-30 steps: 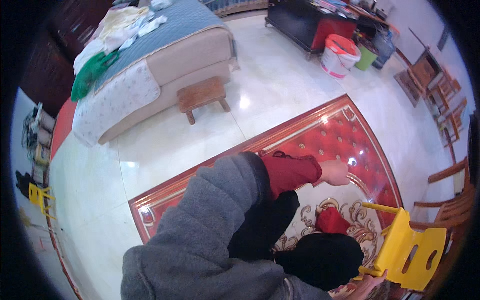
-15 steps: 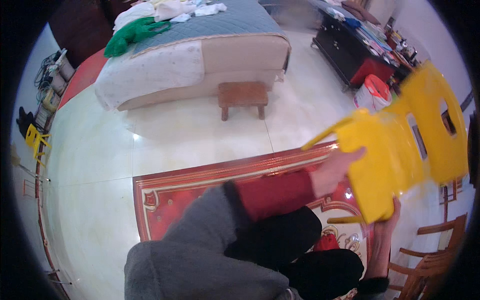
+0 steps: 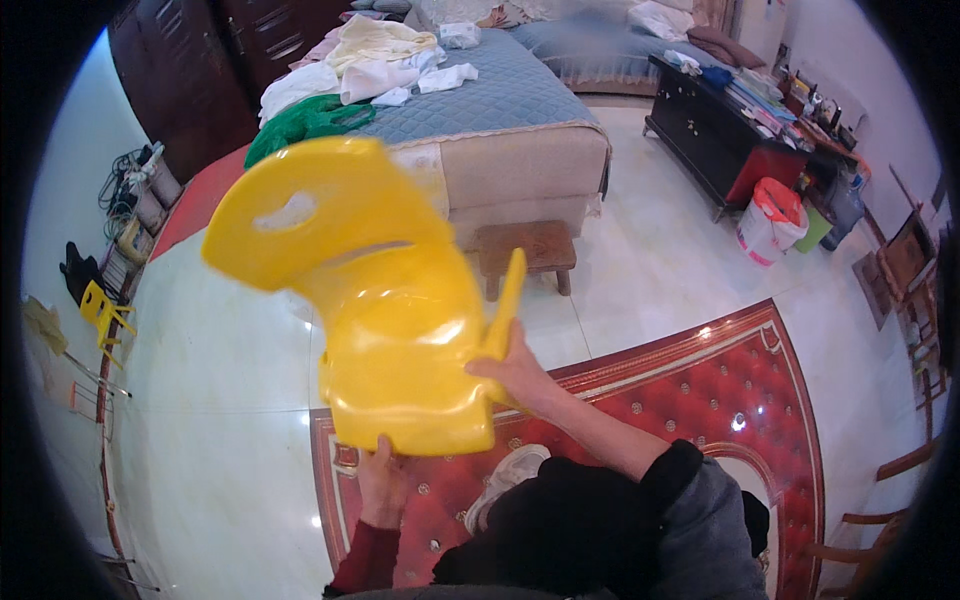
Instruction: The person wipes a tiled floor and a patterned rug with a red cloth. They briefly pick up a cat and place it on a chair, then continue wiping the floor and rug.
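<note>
A small yellow plastic chair [image 3: 405, 310] is held up off the floor, tilted, with its slotted backrest toward the far left and its seat facing up. My left hand [image 3: 383, 485] grips the seat's front edge from below, thumb on top. On the right side of the seat, my right hand [image 3: 513, 372] is closed around the chair by one leg, which sticks up past the fingers. The undersides of both grips are hidden.
Below lies a red patterned rug [image 3: 690, 400]. A low wooden stool [image 3: 528, 247] stands before the bed [image 3: 520, 170]. To the right are a black chest [image 3: 705, 140], a white bucket [image 3: 770, 235] and wooden chairs [image 3: 895, 465]. Another yellow chair [image 3: 98, 310] stands by the left wall.
The yellow chair has swung from my right side across to the left of centre, its backrest now pointing far left. Both hands moved with it, and my arms are no longer reaching right.
</note>
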Available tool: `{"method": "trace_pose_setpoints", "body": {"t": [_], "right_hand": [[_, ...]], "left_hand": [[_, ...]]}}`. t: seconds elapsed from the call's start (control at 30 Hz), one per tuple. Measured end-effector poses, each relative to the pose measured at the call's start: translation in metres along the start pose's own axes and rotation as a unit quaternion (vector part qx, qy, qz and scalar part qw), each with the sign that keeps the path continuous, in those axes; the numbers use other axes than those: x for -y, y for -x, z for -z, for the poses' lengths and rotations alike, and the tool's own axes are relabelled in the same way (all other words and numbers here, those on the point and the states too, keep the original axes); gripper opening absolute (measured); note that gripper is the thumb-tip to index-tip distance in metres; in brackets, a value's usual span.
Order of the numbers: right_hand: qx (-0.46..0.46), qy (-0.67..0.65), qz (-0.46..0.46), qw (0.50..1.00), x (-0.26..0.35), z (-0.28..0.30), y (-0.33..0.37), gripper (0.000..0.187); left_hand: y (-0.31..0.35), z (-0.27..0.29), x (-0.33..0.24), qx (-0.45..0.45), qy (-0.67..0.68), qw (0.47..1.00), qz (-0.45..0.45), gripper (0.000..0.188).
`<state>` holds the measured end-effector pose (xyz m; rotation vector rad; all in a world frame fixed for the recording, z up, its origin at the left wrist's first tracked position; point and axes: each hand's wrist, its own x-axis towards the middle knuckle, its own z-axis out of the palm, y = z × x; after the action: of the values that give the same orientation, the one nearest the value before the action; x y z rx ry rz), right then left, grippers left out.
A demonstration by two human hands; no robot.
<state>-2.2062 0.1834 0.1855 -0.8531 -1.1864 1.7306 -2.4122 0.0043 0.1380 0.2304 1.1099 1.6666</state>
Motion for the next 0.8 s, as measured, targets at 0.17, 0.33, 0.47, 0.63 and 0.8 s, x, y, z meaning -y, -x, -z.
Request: {"method": "trace_pose_setpoints", "body": {"t": [0.17,0.33,0.47,0.63,0.8], "right_hand": [[0.058,0.047,-0.122,0.990,-0.018,0.004,-0.015,0.082],[0.054,0.046,-0.184,0.980,-0.030,0.027,-0.022,0.079],[0.080,0.373,-0.137,0.914,-0.020,0.059,-0.036,0.074],[0.015,0.530,-0.051,0.846,0.014,0.185,0.020,0.056],[-0.026,0.589,-0.180,0.788,0.028,0.334,0.192,0.040]], "left_hand": [[0.015,0.022,0.019,-0.075,0.043,0.996,0.009,0.042],[0.019,0.006,0.027,-0.053,0.015,0.998,-0.008,0.044],[-0.009,0.008,0.025,-0.030,0.033,0.999,-0.029,0.045],[-0.108,0.040,0.013,-0.029,-0.151,0.982,-0.110,0.036],[-0.232,0.072,-0.017,0.014,-0.673,0.695,-0.252,0.029]]}}
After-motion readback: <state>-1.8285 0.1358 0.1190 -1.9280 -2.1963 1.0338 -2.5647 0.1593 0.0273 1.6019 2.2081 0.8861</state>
